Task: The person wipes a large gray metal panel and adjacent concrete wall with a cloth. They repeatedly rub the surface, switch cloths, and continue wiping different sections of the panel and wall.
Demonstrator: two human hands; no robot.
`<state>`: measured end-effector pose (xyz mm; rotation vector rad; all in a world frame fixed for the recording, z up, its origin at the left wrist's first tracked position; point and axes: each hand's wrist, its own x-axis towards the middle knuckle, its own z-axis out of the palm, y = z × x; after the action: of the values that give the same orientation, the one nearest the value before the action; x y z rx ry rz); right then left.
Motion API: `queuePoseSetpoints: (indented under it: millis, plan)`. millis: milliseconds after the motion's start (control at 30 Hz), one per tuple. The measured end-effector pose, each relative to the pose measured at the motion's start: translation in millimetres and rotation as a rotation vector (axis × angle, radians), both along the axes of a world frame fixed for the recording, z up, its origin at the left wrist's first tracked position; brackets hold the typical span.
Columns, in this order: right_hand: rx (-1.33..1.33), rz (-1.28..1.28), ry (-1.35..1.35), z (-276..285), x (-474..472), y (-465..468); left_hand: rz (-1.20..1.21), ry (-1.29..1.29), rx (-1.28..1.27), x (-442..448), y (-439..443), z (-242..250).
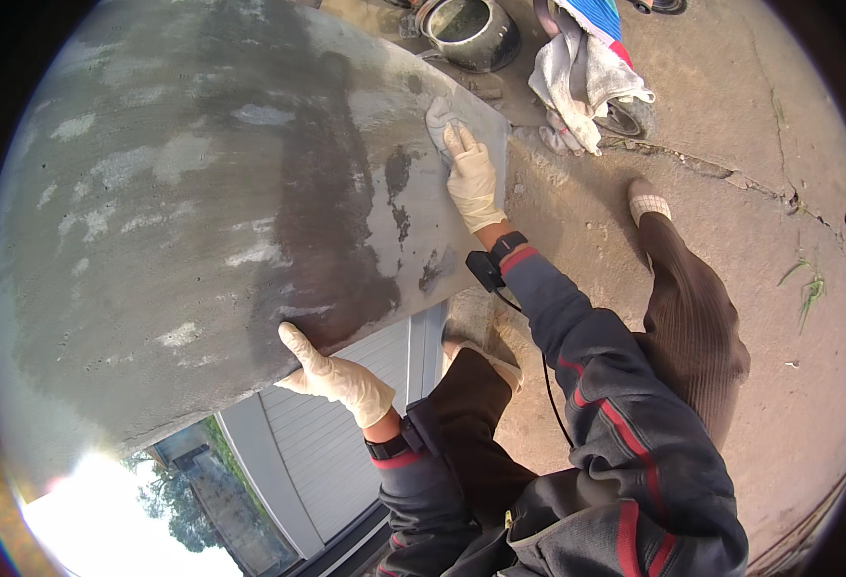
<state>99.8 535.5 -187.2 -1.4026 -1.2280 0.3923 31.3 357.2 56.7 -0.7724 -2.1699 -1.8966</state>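
Observation:
A cement-plastered wall (199,195) fills the left side, its grey face marked by dark wet-looking patches and pale dry ones. Pressed to the wall near its lower end is a grey cloth or sponge (438,119), held in my right hand (475,177) in a cream rubber glove. My left hand (343,382), gloved alike, rests at the wall's vertical edge. Its thumb lies on the face, spread from the fingers, which are partly hidden around the edge.
On the concrete ground (776,274) stands a blackened pot or bucket (477,36) beside the wall's foot. A dirty white cloth (574,79) hangs over something with a small wheel (625,119). A crack crosses the ground. A white ribbed door or shutter (322,440) lies past the wall's edge.

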Motion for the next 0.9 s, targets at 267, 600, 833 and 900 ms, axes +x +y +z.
queuePoseSetpoints:
  millis: [267,600,833,900]
  plan:
    - [-1.169,0.299,0.468,-105,19,-5,-0.08,0.049,-0.038,-17,-4,-4]
    - [0.158,0.25,0.212,115,-11,-74,-0.195,0.043,0.027,-13,-4,1]
    - [0.155,0.127,-0.151,25,-10,-53,-0.134,0.05,0.026,-10,-3,-3]
    - [-0.184,0.129,-0.21,-27,-9,-50,-0.112,0.004,0.024,-12,-3,-3]
